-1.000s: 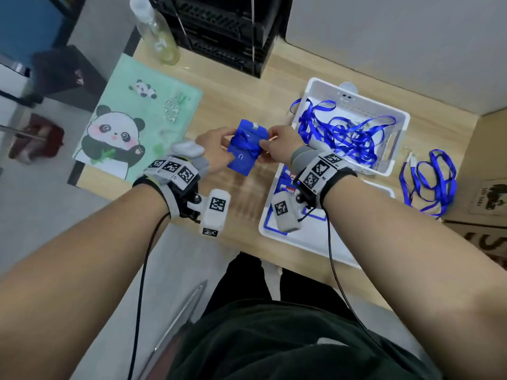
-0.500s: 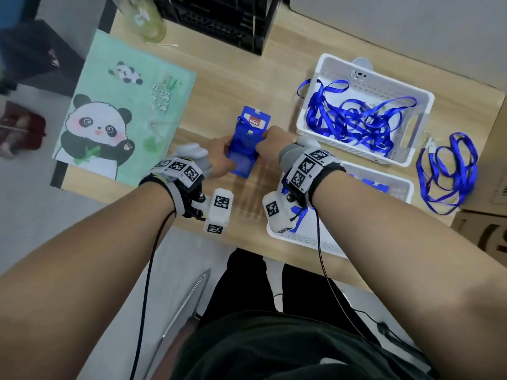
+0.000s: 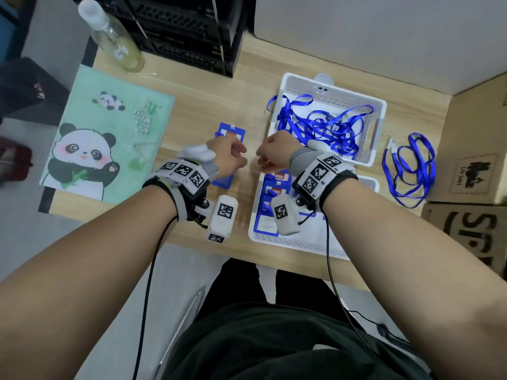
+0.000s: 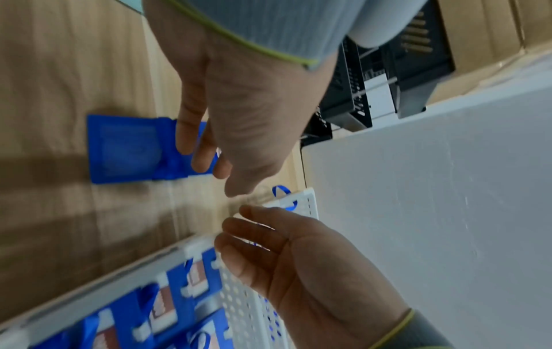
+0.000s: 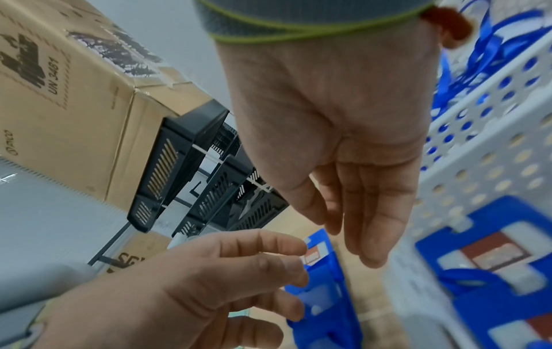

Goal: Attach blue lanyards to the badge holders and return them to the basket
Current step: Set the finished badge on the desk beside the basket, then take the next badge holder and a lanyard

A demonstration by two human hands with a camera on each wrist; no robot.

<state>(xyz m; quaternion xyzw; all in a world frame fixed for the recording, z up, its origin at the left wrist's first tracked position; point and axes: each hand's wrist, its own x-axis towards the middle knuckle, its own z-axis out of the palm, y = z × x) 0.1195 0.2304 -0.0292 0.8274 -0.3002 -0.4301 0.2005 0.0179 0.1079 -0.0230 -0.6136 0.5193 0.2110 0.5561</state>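
A blue badge holder [image 3: 231, 135] lies flat on the wooden table between the panda folder and the baskets. In the left wrist view the badge holder [image 4: 125, 148] is blurred. My left hand [image 3: 238, 158] hovers just over its middle with relaxed fingers and holds nothing. Just to the right, my right hand [image 3: 261, 158] is also empty, its fingers [image 5: 370, 236] straight. The far white basket [image 3: 382, 111] holds several tangled blue lanyards [image 3: 326, 124]. The near white basket [image 3: 296, 244] holds several blue badge holders [image 3: 275, 192].
A loose blue lanyard [image 3: 408, 168] lies on the table right of the baskets, beside cardboard boxes [image 3: 472, 171]. A green panda folder [image 3: 109, 138] covers the left side. A clear bottle [image 3: 115, 42] and black stacked trays [image 3: 186, 31] stand at the back.
The badge holder, held up by both hands a second ago, went down onto the table. Both hands have let go of it and drawn slightly apart.
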